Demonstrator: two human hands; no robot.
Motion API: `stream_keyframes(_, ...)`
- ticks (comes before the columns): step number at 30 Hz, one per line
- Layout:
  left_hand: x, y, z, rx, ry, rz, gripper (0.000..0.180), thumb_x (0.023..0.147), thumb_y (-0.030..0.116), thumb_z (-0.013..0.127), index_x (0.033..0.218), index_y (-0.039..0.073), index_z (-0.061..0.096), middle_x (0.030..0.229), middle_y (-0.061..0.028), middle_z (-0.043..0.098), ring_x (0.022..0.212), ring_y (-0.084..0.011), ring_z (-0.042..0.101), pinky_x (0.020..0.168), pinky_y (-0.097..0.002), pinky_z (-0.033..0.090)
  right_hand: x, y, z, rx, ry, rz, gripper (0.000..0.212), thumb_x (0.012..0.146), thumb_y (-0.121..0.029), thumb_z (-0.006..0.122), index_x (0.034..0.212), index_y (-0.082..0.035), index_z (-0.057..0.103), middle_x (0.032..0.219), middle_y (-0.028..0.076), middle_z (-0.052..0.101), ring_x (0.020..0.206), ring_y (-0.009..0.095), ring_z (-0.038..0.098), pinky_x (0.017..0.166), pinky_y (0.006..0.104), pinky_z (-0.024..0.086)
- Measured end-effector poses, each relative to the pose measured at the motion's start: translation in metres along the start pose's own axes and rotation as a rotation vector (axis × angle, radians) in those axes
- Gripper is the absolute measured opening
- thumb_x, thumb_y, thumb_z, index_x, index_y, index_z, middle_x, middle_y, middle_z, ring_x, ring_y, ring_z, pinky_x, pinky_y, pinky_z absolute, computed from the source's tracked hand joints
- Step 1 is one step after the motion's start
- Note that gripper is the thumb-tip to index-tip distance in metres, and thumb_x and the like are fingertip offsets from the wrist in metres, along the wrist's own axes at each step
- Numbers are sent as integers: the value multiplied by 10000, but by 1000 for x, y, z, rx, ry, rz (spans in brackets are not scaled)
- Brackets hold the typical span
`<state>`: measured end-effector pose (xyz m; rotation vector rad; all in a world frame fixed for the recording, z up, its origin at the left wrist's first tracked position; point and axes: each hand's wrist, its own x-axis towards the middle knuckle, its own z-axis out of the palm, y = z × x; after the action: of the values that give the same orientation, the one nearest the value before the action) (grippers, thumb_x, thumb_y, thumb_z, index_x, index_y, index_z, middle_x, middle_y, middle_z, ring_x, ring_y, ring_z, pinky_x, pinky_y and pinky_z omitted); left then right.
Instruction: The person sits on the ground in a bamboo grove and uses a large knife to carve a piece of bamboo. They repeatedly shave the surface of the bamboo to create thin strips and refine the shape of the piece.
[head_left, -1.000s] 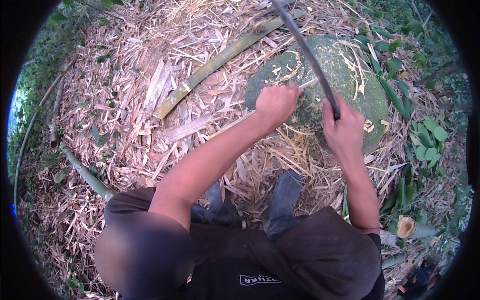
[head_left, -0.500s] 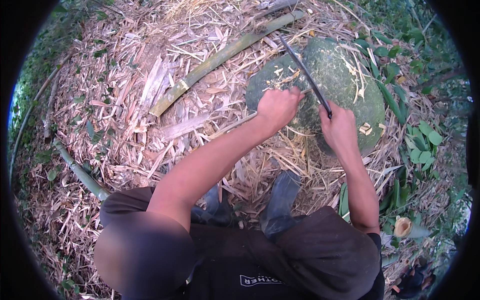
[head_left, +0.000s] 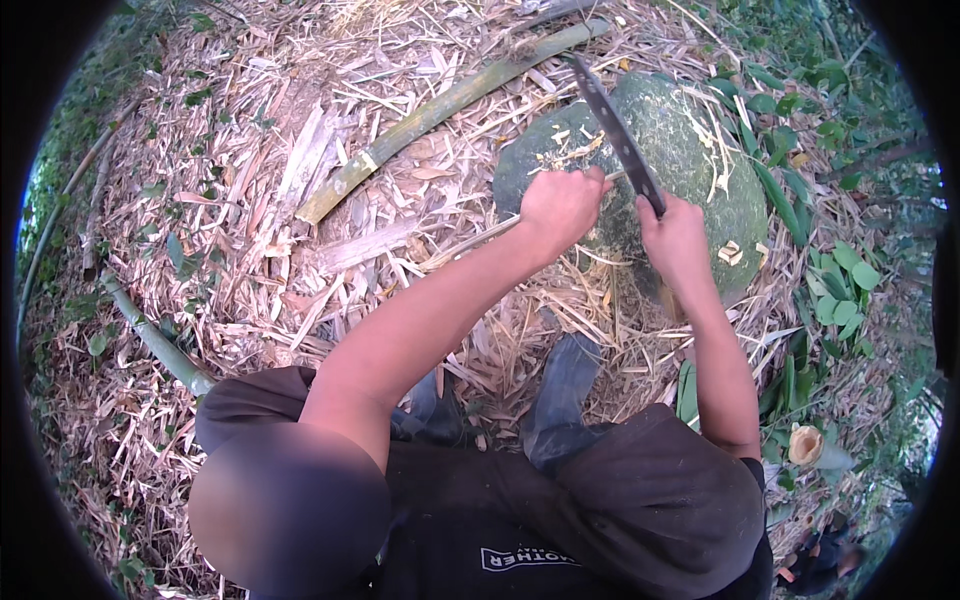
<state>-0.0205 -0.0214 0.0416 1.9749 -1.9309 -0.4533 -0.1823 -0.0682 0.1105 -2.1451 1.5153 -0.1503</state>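
Over a large mossy green rock (head_left: 690,150), my right hand (head_left: 678,240) is closed round the handle of a machete (head_left: 618,130). Its dark blade points up and to the left, away from me, with the flat side partly showing. My left hand (head_left: 562,208) grips a thin bamboo strip (head_left: 480,238). The strip's short end sticks out past my fingers and meets the blade or lies just under it; I cannot tell which. Its longer end trails back to the lower left beneath my forearm. Pale shavings (head_left: 575,148) lie on a second, smaller rock (head_left: 525,165) beside my left hand.
A long bamboo pole (head_left: 440,115) lies on the litter beyond my left arm. Another green pole (head_left: 160,340) is at far left. My boots (head_left: 565,390) stand before the rocks. Leafy plants (head_left: 845,285) grow at right, near a cut hollow stem (head_left: 808,447).
The machete has rolled so that more of its flat side shows, and its tip has shifted slightly right. My left hand has barely moved and keeps its hold on the strip.
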Motion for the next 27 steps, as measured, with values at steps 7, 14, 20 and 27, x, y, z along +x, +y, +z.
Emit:
stream_keyframes(7,-3,-5,1,-14,-46,-14,377,1073,346,426,970,22,587,630,-147,678,616,-333,716,551,-449,566,-24,-31,-18,99,279,-304,266,949,-182,647,1118,13,712,685,197,656,566,335,650,561,422,491)
stream_keyframes(14,1,4,-7,13,-62,4,339,1053,320,470,973,39,643,729,-132,728,686,-294,741,593,-412,579,-6,15,15,-277,118,-142,305,927,-190,648,1214,-97,695,771,222,700,683,399,698,688,504,560)
stream_keyframes(20,3,0,-11,6,-99,-23,383,1063,354,448,992,33,645,726,-136,725,692,-299,739,618,-429,581,10,-1,-16,-17,-126,22,293,956,-229,609,894,40,708,647,201,652,606,355,672,639,451,525)
stream_keyframes(27,3,-12,-6,-11,-84,22,422,1065,393,428,990,31,633,691,-143,706,680,-320,731,603,-449,574,20,17,-15,164,-230,83,331,965,-241,613,819,50,675,612,194,614,580,337,649,614,430,503)
